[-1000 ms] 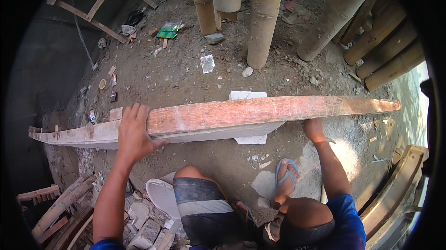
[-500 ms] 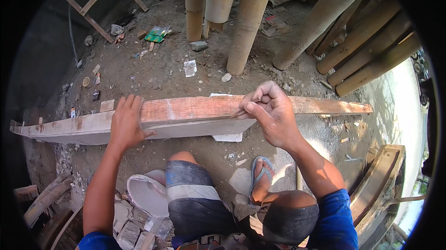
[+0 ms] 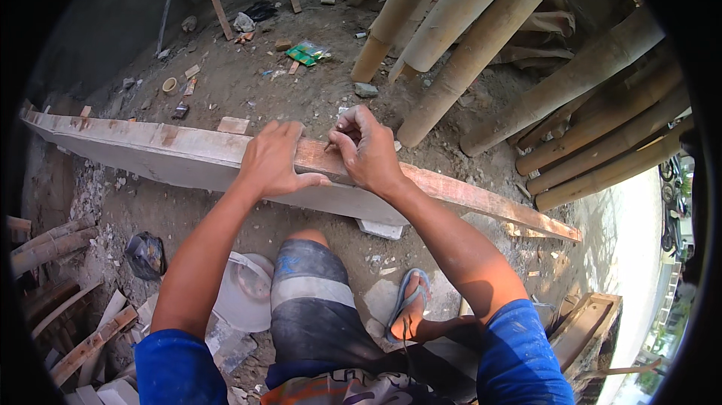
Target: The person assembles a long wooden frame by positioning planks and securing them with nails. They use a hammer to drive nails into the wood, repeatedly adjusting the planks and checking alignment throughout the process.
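A long wooden plank lies edge-up across in front of me, pale with dust on the left and reddish on the right. Against its near side is a flat grey panel. My left hand is closed over the plank's top edge, its thumb lying on the near side. Just to the right, my right hand makes a pinch over the reddish wood. A small thin brown piece sticks out from its fingertips, too small to name.
A white block sits under the panel. Bamboo poles stand beyond at the right. A pale bucket lies by my leg, with scrap wood to its left. At the lower right is a wooden trough.
My right hand has come left along the plank, close to my left hand, keeping its pinch. My left hand stays on the plank. The whole view has turned, so the plank now slants.
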Demonstrator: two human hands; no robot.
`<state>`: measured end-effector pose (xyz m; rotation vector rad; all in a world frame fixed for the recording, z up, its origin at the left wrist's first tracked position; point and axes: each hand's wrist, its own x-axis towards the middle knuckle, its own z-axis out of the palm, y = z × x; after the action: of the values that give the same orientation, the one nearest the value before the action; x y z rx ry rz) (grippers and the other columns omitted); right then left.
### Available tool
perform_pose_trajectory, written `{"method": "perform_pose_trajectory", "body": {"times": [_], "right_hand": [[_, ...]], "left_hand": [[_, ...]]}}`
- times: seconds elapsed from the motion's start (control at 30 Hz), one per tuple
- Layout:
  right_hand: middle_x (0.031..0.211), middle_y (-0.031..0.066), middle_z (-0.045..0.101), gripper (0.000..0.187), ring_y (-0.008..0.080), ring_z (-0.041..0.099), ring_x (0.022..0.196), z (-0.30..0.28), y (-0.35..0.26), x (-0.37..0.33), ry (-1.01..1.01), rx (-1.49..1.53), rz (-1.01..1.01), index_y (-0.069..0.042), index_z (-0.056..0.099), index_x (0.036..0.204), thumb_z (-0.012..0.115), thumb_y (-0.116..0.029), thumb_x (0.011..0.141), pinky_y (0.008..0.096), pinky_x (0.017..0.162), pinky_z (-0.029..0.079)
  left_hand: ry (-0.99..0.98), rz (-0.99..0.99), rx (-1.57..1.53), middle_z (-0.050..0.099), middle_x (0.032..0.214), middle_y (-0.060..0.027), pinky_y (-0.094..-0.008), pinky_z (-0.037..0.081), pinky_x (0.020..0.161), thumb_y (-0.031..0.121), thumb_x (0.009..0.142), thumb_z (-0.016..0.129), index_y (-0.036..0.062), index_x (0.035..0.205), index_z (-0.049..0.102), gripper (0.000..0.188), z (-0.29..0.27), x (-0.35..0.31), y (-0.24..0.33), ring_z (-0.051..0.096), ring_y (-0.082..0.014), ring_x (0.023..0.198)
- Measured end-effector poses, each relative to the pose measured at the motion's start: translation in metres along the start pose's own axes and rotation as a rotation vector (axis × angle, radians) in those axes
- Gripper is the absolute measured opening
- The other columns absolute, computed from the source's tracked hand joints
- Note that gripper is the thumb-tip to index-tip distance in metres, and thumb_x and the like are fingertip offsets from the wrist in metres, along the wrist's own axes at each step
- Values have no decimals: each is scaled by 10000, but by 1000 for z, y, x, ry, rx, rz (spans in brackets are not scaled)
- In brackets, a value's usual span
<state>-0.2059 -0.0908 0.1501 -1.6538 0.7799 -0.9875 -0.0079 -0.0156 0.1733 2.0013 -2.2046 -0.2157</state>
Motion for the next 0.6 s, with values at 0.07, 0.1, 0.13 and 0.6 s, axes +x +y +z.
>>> {"method": "perform_pose_trajectory", "body": {"times": [0.07, 0.1, 0.13, 0.6], "right_hand": [[890, 149, 713, 191, 244, 736, 796, 9, 0, -1, 25, -142, -85, 2, 567, 1042, 724, 5, 932, 363, 730, 578], [895, 141, 717, 190, 219, 735, 795, 13, 0, -2, 41, -211, -119, 3, 565, 1039, 721, 14, 933, 350, 735, 583], [898, 155, 715, 195, 258, 736, 799, 17, 0, -2, 37, -224, -141, 0, 568, 1037, 727, 9, 924, 365, 734, 580], [892, 211, 673, 193, 447, 643, 914, 27, -25, 9, 20, -465, -164, -31, 579, 981, 721, -25, 851, 539, 806, 499]], "left_hand": [[18, -4, -17, 691, 1129, -218, -498, 532, 929, 677, 677, 854, -4, 1184, 611, 883, 3, 1, -2, 629, -389, 1113], [30, 0, -15, 695, 1122, -220, -502, 531, 922, 650, 708, 839, -4, 1173, 614, 833, 4, 1, -4, 631, -391, 1101], [56, 9, -17, 698, 1115, -221, -505, 530, 914, 622, 738, 824, -4, 1163, 618, 784, 5, 1, -5, 633, -392, 1089], [101, -52, -135, 751, 1106, -36, -450, 547, 897, 411, 934, 645, 190, 1144, 783, 335, 10, 3, -3, 657, -320, 1000]]}}
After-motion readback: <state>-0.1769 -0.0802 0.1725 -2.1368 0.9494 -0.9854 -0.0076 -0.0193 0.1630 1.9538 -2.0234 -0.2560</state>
